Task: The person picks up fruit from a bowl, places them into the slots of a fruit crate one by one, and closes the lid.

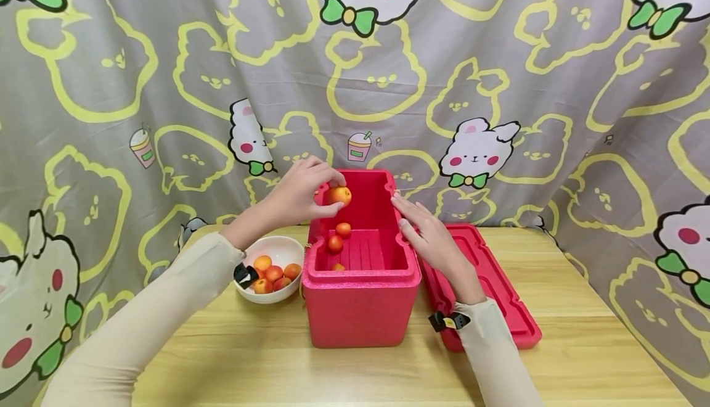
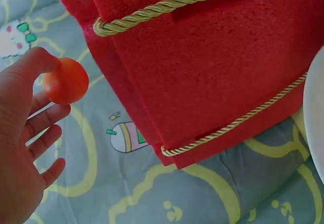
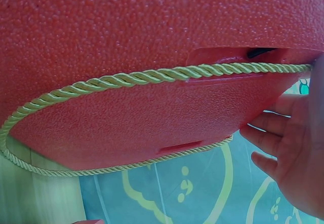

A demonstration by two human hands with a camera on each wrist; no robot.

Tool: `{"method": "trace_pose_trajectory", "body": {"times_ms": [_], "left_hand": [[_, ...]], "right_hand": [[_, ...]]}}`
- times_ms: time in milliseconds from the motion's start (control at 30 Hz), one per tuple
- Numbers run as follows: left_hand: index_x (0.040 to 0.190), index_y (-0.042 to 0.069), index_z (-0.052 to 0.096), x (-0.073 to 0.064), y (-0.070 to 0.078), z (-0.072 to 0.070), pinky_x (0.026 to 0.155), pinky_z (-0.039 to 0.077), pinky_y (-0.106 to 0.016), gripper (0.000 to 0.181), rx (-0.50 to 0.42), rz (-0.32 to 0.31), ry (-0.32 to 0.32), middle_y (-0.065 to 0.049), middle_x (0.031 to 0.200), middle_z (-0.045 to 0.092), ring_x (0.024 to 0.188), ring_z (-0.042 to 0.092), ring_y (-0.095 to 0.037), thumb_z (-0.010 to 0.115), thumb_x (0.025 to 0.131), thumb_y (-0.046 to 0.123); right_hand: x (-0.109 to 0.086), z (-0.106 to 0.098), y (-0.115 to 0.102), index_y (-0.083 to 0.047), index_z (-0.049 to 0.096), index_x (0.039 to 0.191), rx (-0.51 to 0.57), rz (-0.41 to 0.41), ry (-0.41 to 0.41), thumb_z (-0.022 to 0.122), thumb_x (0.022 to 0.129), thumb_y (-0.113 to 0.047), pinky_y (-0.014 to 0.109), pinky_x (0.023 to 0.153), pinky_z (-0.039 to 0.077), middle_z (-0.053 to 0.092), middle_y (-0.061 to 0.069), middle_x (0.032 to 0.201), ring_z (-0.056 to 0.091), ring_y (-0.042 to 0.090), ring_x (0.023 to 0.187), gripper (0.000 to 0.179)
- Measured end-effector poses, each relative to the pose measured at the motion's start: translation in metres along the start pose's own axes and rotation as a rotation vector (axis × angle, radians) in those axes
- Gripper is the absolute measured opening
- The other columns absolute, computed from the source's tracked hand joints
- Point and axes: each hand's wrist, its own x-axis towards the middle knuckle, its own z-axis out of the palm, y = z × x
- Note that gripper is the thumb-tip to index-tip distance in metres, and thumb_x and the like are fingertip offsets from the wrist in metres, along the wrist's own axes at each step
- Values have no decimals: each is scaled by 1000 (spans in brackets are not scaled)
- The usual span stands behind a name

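Between thumb and fingers, my left hand [image 1: 308,190] pinches an orange-red fruit [image 1: 340,195], apricot-like, over the left rim of a red foam box [image 1: 362,314]. In the left wrist view the same fruit [image 2: 66,81] shows round and smooth at the thumb tip. My right hand [image 1: 429,231] rests its extended fingers on the box's right rim; the right wrist view shows those fingers [image 3: 271,127] along the side wall. Inside the open box lie several similar fruits [image 1: 335,243], near its left wall.
A white bowl [image 1: 280,245] holding several orange fruits [image 1: 273,273] stands left of the box. The red lid [image 1: 499,283] lies on the wooden table [image 1: 588,327] to the right. Gold rope handles [image 3: 167,74] hang on the box sides. A patterned curtain [image 1: 388,86] surrounds the table.
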Motion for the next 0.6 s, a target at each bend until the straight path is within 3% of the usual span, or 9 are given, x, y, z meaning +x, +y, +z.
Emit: {"method": "trace_pose_trajectory", "body": {"times_ms": [300, 600], "left_hand": [[106, 14, 68, 5, 1, 7, 89, 44, -41, 29, 49, 59, -61, 1, 93, 67, 96, 51, -18, 80, 83, 28], [108, 15, 68, 7, 4, 14, 93, 45, -42, 30, 58, 81, -126, 1, 101, 70, 103, 54, -18, 80, 83, 27]], "right_hand": [[-1, 0, -1, -18, 38, 158, 0, 10, 1, 54, 103, -33, 55, 124, 23, 36, 0, 165, 36, 23, 152, 60], [-1, 0, -2, -19, 37, 159, 6, 14, -5, 53, 103, -33, 56, 125, 22, 36, 1, 165, 36, 23, 152, 60]]}}
